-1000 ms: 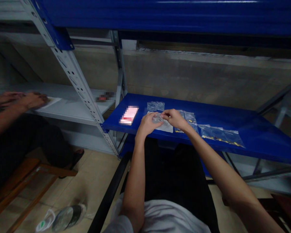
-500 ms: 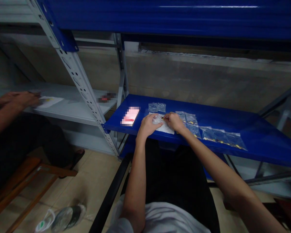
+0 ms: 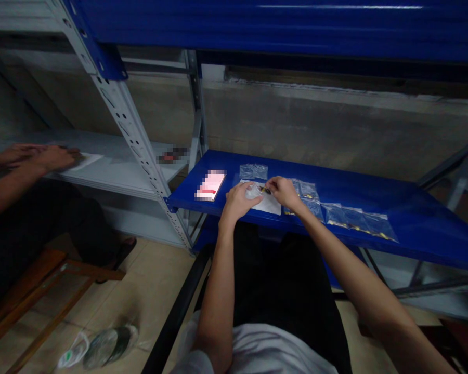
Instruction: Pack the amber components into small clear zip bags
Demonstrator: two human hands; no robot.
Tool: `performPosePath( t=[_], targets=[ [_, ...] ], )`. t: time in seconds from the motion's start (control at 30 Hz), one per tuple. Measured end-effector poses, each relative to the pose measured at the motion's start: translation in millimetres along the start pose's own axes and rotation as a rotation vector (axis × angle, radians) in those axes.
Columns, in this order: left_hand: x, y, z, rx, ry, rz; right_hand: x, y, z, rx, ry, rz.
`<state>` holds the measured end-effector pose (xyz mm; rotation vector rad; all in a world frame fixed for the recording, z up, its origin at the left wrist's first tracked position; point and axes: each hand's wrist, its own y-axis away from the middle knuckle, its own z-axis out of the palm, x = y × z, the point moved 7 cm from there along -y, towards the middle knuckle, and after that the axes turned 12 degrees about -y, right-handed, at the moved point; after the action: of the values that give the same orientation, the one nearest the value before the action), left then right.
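On the white sheet [image 3: 272,206] near the front edge of the blue shelf [image 3: 343,187]: clear bag [image 3: 251,192], inside the curve of the left hand [image 3: 237,200], thumb and forefinger spread apart. Small dark-and-yellow pieces [image 3: 264,190] at the bag's right side. Right hand [image 3: 285,191] there, fingertips bunched close; can't tell if they pinch a piece.

Same shelf: two clear bags [image 3: 253,171] behind the sheet, bags with yellow bits [image 3: 359,221] to the right, pixelated pink-white item [image 3: 211,185] left. Blue beam [image 3: 257,28] overhead, grey wall [image 3: 296,122] behind.

Left, past the perforated post [image 3: 127,127]: grey shelf [image 3: 120,169], co-worker's hands [image 3: 49,157] over a paper. Below: wooden stool [image 3: 81,270], clear bottle [image 3: 109,347] on its side, tiled floor [image 3: 159,270]. Dim light.
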<state>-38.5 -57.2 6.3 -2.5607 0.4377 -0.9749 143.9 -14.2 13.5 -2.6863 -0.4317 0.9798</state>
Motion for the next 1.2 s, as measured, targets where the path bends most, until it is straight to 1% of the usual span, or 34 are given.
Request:
performPosePath(
  t=[0.03, 0.1, 0.2, 0.3, 0.4, 0.47, 0.57, 0.67, 0.83, 0.93, 1.03, 1.1, 1.2],
  targets=[
    [0.2, 0.2, 0.1, -0.003, -0.002, 0.001, -6.3, 1.3, -4.4, 0.01, -0.056, -0.012],
    [0.5, 0.2, 0.5, -0.001, 0.008, 0.007, -18.3, 3.1, -8.1, -0.012, -0.189, -0.033],
    [2.3, -0.7, 2.1, 0.002, 0.046, 0.038, -30.1, 3.8, -4.2, -0.109, -0.37, -0.043],
    [6.0, -2.5, 3.4, -0.003, 0.102, 0.093, -30.6, 2.9, 0.3, -0.173, -0.479, -0.03],
    [5.7, -4.2, 3.1, -0.007, 0.121, 0.091, -21.8, 1.8, -0.4, -0.143, -0.537, -0.014],
    [3.3, -5.0, 2.0, -0.007, 0.105, 0.061, -11.8, 1.6, -1.6, -0.072, -0.466, 0.02],
    [-0.7, -5.1, -1.1, 0.01, 0.075, 0.029, -0.3, 2.7, 3.8, -0.012, -0.185, 0.079],
    [-5.2, -4.6, -3.1, 0.031, 0.051, 0.02, 2.8, 4.5, 18.1, -0.037, 0.058, 0.131],
    [-12.2, -4.3, -2.7, 0.041, 0.042, 0.004, 1.5, 9.9, 34.6, -0.054, 0.26, 0.223],
    [-12.9, -4.2, -2.3, 0.031, 0.052, 0.003, -0.7, 11.8, 38.6, -0.07, 0.299, 0.218],
    [-12.4, -4.0, -3.8, 0.032, 0.05, 0.006, -1.1, 11.0, 33.7, -0.068, 0.267, 0.213],
    [-12.2, -3.5, -4.7, 0.025, 0.037, 0.004, -2.4, 8.9, 23.4, -0.045, 0.191, 0.203],
    [-10.4, -2.5, -3.3, -0.016, -0.017, 0.007, -11.1, 6.0, 4.8, -0.041, -0.028, 0.137]
  ],
)
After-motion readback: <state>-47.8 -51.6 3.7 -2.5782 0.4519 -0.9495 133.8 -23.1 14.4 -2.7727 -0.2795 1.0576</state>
